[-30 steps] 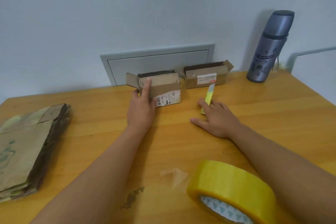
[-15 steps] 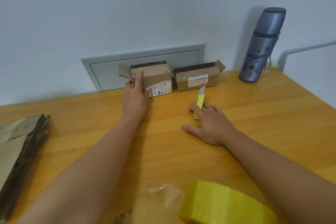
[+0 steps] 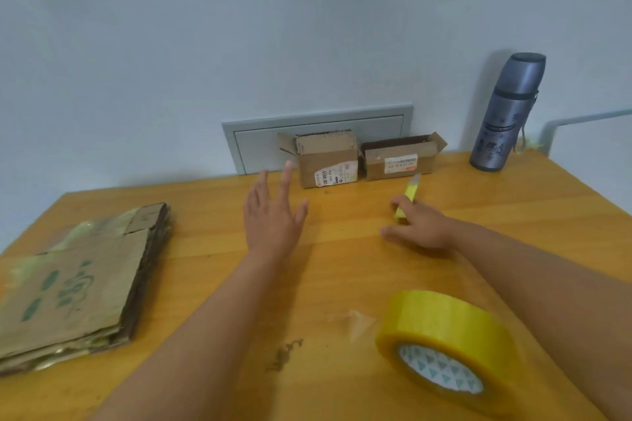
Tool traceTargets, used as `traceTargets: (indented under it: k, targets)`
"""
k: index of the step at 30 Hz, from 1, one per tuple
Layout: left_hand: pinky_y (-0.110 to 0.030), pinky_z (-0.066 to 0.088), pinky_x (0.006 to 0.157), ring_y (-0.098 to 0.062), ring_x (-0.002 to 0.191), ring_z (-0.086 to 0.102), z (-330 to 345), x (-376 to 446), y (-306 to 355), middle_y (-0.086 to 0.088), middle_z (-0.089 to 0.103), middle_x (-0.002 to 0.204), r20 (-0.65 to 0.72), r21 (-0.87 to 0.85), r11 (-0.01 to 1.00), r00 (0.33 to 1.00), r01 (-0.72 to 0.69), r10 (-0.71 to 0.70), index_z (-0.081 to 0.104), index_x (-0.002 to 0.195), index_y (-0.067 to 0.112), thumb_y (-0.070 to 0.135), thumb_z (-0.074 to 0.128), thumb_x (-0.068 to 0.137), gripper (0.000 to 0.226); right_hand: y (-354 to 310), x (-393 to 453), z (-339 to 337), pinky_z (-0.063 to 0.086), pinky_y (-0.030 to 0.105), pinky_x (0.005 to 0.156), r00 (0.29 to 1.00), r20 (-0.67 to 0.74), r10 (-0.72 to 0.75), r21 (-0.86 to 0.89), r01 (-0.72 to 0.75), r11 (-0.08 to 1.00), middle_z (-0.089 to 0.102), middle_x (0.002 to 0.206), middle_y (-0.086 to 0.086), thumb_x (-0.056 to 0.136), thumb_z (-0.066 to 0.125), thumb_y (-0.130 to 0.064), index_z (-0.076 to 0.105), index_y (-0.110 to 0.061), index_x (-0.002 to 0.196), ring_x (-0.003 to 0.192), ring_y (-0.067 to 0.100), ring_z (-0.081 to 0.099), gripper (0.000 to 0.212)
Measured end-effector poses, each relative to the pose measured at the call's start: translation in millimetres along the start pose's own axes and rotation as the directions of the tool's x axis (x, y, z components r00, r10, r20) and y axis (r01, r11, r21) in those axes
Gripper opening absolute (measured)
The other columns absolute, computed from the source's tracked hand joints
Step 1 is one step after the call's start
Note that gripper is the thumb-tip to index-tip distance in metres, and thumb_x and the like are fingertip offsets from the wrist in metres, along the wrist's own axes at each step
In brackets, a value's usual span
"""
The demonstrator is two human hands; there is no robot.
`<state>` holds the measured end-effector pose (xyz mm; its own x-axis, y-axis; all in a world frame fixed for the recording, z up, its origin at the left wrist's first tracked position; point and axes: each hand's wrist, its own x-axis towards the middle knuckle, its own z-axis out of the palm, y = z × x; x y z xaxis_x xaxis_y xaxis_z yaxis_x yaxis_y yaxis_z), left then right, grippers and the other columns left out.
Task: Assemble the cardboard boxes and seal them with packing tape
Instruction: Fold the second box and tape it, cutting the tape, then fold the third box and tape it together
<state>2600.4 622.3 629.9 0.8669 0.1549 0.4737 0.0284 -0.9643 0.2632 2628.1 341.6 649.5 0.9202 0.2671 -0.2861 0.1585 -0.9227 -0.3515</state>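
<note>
- Left hand is showing motion blur; fingertip outlines are smearing.
- Right hand is covering the near end of the yellow cutter; the grip itself is not resolving.
- Tape roll is blocking the table behind it.
- Flat cardboard stack is running off the left edge.
- Labels on the two small boxes are printing too small to read.
- Flask markings are staying illegible.
</note>
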Motion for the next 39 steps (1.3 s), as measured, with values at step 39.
traceTargets:
  k: [39]
  targets:
    - [-0.042, 0.043, 0.077, -0.032, 0.091, 0.052, -158.8, -176.7, -222.3, -0.009, 0.061, 0.099, -0.117, 0.085, 0.996, 0.992, -0.037, 0.047, 0.07, 0.117, 0.01, 0.021, 0.075, 0.087, 0.032, -250.8, -136.2, 195.8, 0.019, 0.038, 0.12, 0.88, -0.209, -0.426, 0.031, 0.441, 0.897, 0.058, 0.131, 0.0, 0.107, 0.025, -0.038, 0.041, -0.025, 0.141, 0.132, 0.017, 0.042, 0.039]
